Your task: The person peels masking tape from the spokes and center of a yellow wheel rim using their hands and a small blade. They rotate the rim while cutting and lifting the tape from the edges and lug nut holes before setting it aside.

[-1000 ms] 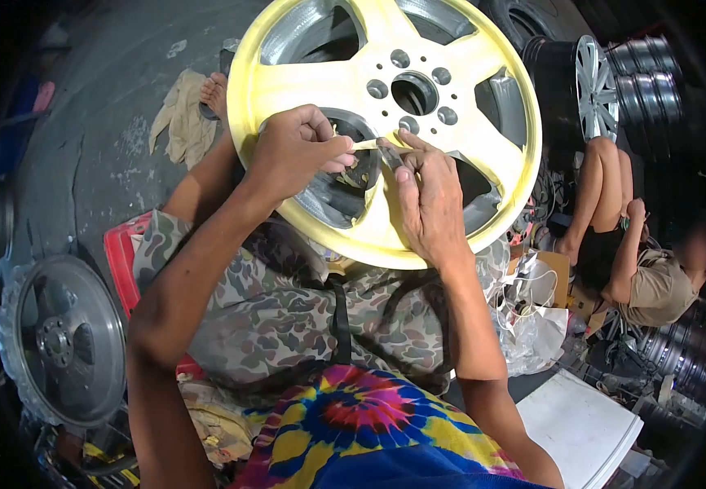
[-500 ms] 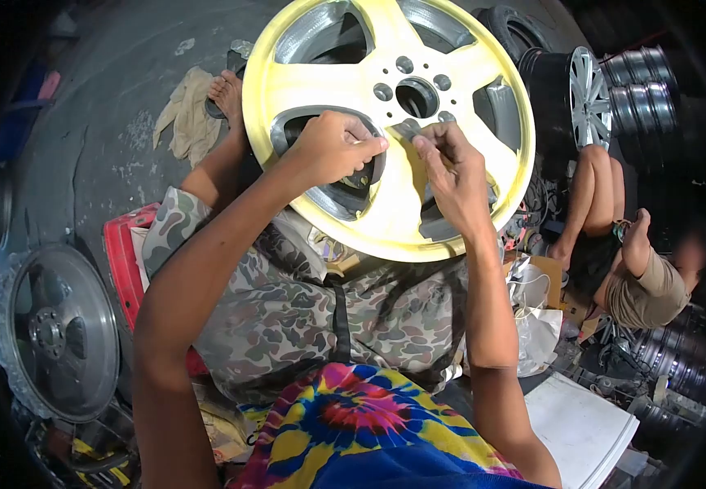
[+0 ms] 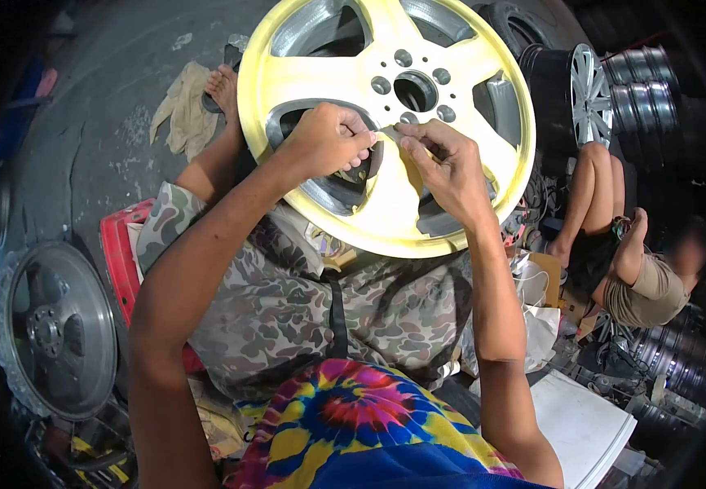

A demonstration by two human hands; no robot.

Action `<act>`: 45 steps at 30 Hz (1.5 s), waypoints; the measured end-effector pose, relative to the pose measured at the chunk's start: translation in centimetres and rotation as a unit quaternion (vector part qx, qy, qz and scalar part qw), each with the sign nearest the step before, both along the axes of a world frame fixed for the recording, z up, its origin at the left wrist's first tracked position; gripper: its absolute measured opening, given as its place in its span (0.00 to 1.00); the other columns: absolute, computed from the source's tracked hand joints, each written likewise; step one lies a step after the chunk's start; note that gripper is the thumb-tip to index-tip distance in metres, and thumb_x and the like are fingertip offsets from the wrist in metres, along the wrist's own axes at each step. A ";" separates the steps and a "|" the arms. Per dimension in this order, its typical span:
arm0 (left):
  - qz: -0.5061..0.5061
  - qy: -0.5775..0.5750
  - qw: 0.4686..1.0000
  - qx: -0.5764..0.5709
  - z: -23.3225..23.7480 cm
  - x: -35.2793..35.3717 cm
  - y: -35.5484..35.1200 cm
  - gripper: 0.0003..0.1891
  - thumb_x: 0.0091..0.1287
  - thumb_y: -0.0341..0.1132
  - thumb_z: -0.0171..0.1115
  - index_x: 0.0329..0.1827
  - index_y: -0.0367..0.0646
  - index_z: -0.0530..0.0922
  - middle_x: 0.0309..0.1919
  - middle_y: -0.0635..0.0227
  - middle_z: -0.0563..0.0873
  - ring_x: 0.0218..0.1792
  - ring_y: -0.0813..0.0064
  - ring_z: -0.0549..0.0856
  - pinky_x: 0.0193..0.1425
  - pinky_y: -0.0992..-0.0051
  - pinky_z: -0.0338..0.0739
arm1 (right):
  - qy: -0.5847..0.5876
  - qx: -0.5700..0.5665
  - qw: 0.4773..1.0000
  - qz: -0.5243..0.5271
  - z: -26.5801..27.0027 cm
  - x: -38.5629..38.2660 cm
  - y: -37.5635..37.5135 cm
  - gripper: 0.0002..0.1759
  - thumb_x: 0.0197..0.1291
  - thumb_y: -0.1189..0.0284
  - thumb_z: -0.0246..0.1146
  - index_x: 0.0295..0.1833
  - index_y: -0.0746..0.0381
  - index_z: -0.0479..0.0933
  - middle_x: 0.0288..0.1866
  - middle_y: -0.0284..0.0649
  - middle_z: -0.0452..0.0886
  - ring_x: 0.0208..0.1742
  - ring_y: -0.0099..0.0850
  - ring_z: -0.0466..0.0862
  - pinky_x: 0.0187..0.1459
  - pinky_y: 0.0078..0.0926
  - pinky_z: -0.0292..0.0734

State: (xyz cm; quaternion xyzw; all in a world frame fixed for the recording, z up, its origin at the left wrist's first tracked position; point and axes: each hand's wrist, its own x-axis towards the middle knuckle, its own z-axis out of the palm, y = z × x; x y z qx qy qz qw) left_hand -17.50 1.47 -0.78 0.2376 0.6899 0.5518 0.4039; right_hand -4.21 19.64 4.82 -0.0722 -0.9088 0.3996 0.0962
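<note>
A large five-spoke wheel rim [image 3: 402, 183] with a pale yellow covering lies over my lap. Bare grey metal shows in its openings, and a centre hole is ringed by lug holes. My left hand [image 3: 328, 143] is closed in a pinch above the spoke nearest me, just left of its top. Close beside it, my right hand [image 3: 449, 167] pinches with thumb and forefinger over the same spoke. Between the fingertips of both hands is a small, thin greyish piece, too small to name.
To the left stands a grey wheel [image 3: 59, 330] by a red box [image 3: 121, 253]. A cloth [image 3: 186, 106] lies near my foot. On the right, a person [image 3: 646, 277] sits near a silver wheel [image 3: 589, 98] and stacked rims [image 3: 650, 118]. A white board [image 3: 577, 420] lies lower right.
My right hand has moved left, so its fingertips are closer to my left hand's. My left hand has shifted slightly up and left. The rim sits slightly higher in view.
</note>
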 end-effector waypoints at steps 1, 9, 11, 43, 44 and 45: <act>-0.003 0.003 1.000 0.001 0.0 0.0 0.0 0.15 0.77 0.40 0.70 0.45 0.32 0.86 0.37 0.60 0.91 0.36 0.75 0.89 0.42 0.74 0.87 | -0.004 -0.012 1.000 -0.002 0.0 0.0 -0.1 0.12 0.71 0.75 0.68 0.54 0.68 0.89 0.41 0.46 0.90 0.38 0.33 0.87 0.45 0.31 0.82; 0.025 0.034 0.999 -0.014 -0.1 -0.2 -1.0 0.14 0.73 0.36 0.72 0.40 0.29 0.87 0.29 0.59 0.92 0.28 0.77 0.89 0.33 0.75 0.84 | -0.027 -0.064 0.998 0.001 -0.5 -1.3 -1.3 0.13 0.71 0.72 0.69 0.54 0.67 0.89 0.41 0.45 0.91 0.40 0.31 0.87 0.46 0.30 0.82; 0.023 0.043 0.999 -0.014 -0.1 -0.4 -1.6 0.13 0.72 0.35 0.72 0.40 0.29 0.88 0.28 0.60 0.92 0.28 0.77 0.89 0.33 0.75 0.83 | -0.022 -0.077 0.996 -0.039 -1.0 -0.7 -0.8 0.14 0.71 0.70 0.69 0.55 0.68 0.89 0.41 0.46 0.91 0.41 0.30 0.87 0.47 0.29 0.82; -0.198 0.109 0.972 -0.063 3.2 0.3 -1.6 0.13 0.66 0.36 0.75 0.36 0.30 0.88 0.27 0.60 0.91 0.28 0.76 0.89 0.35 0.75 0.84 | -0.076 -0.032 0.995 -0.062 0.5 2.4 -4.7 0.14 0.63 0.73 0.72 0.51 0.69 0.91 0.26 0.39 0.82 0.27 0.21 0.76 0.31 0.24 0.73; -0.200 0.110 0.972 -0.047 3.0 0.2 -1.6 0.13 0.66 0.36 0.75 0.36 0.30 0.88 0.27 0.60 0.91 0.27 0.76 0.89 0.34 0.75 0.84 | -0.066 -0.033 0.993 -0.087 0.6 2.6 -4.7 0.14 0.64 0.73 0.72 0.51 0.69 0.90 0.26 0.39 0.82 0.27 0.21 0.76 0.31 0.24 0.73; -0.199 0.111 0.973 -0.031 2.9 0.1 -1.7 0.13 0.66 0.35 0.75 0.36 0.29 0.88 0.27 0.60 0.91 0.27 0.76 0.89 0.34 0.75 0.84 | -0.056 -0.032 0.992 -0.110 0.8 2.8 -4.7 0.14 0.64 0.73 0.72 0.52 0.69 0.90 0.26 0.40 0.81 0.27 0.21 0.75 0.31 0.24 0.73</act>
